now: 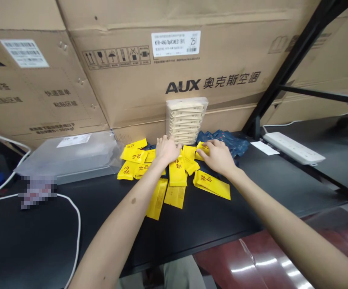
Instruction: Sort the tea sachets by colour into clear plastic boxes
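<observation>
On a black worktop, a loose spread of yellow packets lies in front of the person, some overlapping, several with dark red characters facing up. The left hand reaches over the middle of the spread, its fingers close to the foot of a clear container; the view does not tell whether its grip is closed on anything. The right hand is at the right side of the spread, thumb and fingertips at a small yellow packet; whether that grip is pinching the packet or only touching it cannot be told.

The clear container stands upright behind the hands, filled with stacked cream packets. Dark blue packets lie in a crumpled heap to its right, beyond the right hand. To the left sits a translucent grey box with a white label on top, and a white cable loops nearer the person. Farther right are a white card and a white power strip. Behind everything rises a large cardboard carton printed "AUX".
</observation>
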Demonstrator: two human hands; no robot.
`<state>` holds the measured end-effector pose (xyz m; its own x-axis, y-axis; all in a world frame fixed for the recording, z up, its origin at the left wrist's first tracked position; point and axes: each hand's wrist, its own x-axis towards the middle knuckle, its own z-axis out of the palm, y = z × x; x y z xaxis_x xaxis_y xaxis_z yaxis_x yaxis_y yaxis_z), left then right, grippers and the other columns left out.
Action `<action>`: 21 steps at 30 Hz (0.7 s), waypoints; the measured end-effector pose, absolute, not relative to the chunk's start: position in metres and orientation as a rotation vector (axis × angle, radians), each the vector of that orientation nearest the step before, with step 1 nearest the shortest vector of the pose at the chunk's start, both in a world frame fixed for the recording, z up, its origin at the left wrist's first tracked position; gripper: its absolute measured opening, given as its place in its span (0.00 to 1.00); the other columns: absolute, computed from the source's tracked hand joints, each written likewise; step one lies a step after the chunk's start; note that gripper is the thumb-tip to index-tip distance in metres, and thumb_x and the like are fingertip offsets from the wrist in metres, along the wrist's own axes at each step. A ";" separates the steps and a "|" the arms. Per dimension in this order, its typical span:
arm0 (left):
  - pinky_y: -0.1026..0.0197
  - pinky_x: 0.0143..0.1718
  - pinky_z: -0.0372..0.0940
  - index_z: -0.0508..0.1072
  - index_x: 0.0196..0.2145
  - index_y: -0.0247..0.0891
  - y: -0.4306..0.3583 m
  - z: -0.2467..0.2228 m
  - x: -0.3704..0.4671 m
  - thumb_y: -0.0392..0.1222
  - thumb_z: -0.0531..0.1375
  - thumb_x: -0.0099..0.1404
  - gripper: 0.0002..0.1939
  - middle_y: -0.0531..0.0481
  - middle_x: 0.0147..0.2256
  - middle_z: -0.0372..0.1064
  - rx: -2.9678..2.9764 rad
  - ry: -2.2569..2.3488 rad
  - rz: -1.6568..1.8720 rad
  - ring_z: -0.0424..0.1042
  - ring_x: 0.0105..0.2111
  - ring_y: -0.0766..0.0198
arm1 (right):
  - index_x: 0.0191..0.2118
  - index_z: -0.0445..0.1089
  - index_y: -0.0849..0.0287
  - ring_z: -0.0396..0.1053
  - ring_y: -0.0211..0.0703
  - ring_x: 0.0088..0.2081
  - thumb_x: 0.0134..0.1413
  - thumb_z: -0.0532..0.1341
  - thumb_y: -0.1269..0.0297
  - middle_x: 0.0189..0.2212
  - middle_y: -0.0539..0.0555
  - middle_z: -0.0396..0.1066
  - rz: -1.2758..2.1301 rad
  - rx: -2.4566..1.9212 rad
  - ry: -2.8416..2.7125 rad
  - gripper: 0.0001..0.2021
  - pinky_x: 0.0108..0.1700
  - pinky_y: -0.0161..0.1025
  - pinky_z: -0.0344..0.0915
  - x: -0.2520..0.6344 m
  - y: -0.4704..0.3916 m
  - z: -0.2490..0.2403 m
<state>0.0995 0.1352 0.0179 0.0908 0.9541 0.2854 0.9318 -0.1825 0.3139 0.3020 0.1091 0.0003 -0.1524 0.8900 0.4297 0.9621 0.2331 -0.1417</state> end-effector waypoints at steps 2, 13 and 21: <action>0.45 0.61 0.55 0.70 0.53 0.36 0.130 0.021 0.093 0.50 0.51 0.68 0.22 0.36 0.51 0.69 2.295 1.962 0.696 0.68 0.54 0.47 | 0.48 0.74 0.62 0.67 0.65 0.51 0.63 0.52 0.52 0.48 0.67 0.72 -0.195 -1.652 -2.117 0.22 0.53 0.58 0.64 0.291 0.098 0.001; 0.43 0.63 0.56 0.71 0.51 0.38 0.046 -0.013 -0.007 0.49 0.52 0.69 0.19 0.41 0.56 0.66 2.483 1.815 0.803 0.62 0.59 0.49 | 0.48 0.73 0.61 0.70 0.57 0.50 0.66 0.51 0.51 0.46 0.63 0.74 0.051 -1.625 -2.163 0.21 0.54 0.51 0.65 0.248 0.072 -0.021; 0.43 0.67 0.52 0.67 0.57 0.43 0.030 -0.038 -0.029 0.54 0.51 0.70 0.23 0.46 0.61 0.63 2.428 1.804 0.671 0.60 0.62 0.52 | 0.46 0.73 0.62 0.70 0.55 0.49 0.65 0.53 0.54 0.44 0.62 0.74 0.132 -1.575 -2.113 0.18 0.56 0.49 0.63 0.254 0.080 -0.030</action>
<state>-0.0288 0.0300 -0.0381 0.2286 0.9214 0.3143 0.9026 -0.3216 0.2861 0.2540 0.0796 -0.0300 -0.2079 0.9208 0.3299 0.8725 0.3271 -0.3629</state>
